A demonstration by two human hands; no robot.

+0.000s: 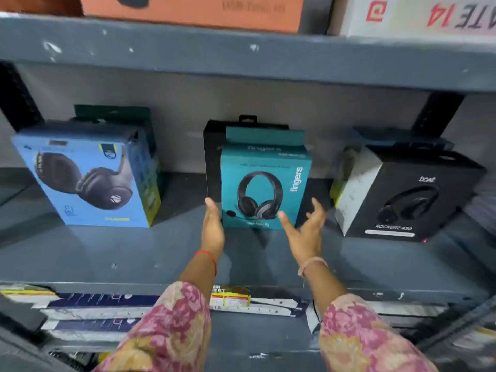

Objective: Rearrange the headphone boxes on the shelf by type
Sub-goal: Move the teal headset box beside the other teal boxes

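A teal Fingers headset box [264, 183] stands upright at mid-shelf, between two open, empty hands. A black box [212, 157] stands just behind it, so a careless squeeze or tug may topple either one. The left hand [212, 226] lies flat beside the box's left edge; the right hand [308, 232], fingers spread, hovers just off its right corner.

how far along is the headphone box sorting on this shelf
Done: three groups stand apart, fronted by a blue box, a teal box and a black box. In hand: nothing gripped; the open left hand and right hand flank the teal box. Left: a dark box stands behind the teal one and a teal-topped one behind the blue, possibly mixed types.
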